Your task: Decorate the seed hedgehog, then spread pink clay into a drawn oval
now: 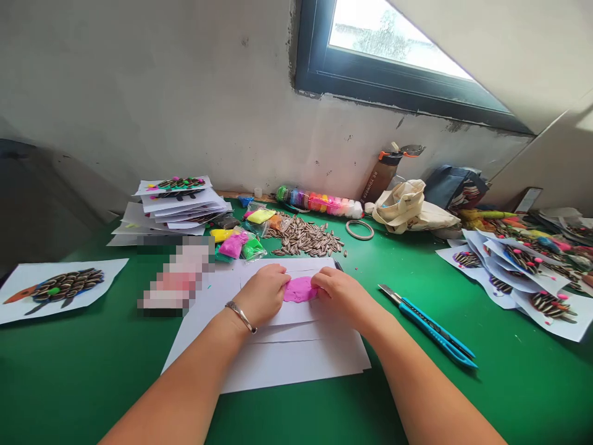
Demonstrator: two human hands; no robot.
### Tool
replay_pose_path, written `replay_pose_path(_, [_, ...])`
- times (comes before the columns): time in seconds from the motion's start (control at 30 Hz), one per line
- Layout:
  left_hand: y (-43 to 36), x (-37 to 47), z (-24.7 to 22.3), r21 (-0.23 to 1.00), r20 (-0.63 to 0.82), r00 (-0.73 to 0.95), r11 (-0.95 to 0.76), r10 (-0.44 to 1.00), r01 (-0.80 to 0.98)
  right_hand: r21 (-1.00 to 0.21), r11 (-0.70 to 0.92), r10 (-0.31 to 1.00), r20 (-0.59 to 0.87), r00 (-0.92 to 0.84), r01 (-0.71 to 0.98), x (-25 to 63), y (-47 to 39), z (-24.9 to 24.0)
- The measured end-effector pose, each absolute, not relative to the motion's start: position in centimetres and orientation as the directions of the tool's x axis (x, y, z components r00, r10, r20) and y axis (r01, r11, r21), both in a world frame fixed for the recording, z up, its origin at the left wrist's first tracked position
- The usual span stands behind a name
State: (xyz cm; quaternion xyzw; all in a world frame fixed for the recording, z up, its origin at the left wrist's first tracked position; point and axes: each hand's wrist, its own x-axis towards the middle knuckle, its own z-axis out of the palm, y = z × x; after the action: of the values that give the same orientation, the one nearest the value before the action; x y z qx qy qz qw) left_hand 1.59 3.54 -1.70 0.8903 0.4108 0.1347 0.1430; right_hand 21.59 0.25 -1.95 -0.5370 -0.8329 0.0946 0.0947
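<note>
A flat oval of magenta modelling clay [299, 290] lies on white paper sheets [296, 366] in front of me. At its left edge is my left hand [263, 292], fingers curled and closed on the clay's rim; a silver bangle circles that wrist. My right hand [341, 295] grips the opposite edge with its fingers bent inward. The fingertips partly cover both ends of the clay. A dark pen tip [338, 264] shows just beyond my right hand. To the right of that forearm lies a blue box cutter [433, 330] with its blade out.
Behind the paper are bagged coloured clay [233, 245], a heap of sunflower seeds [308, 237] and a tape roll [359, 230]. Seed pictures are stacked at left [178, 207] and right [519, 266]; one seed-bird picture [65, 289] lies far left. A bottle [382, 176] and cloth bag [407, 207] stand near the wall.
</note>
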Motion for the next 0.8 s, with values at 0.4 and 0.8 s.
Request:
replay_pose_path(0.4, [3.5, 1.7, -1.3, 0.375, 0.129, 0.640, -0.634, 0.758, 0.676, -0.423, 0.340, 0.929, 0.012, -0.370, 0.840, 22.9, -0.6, -1.0])
replay_pose_path(0.8, [3.5, 1.6, -1.5, 0.379, 0.129, 0.628, -0.623, 0.768, 0.684, -0.321, 0.411, 0.898, -0.020, -0.440, 0.853, 22.9, -1.4, -0.7])
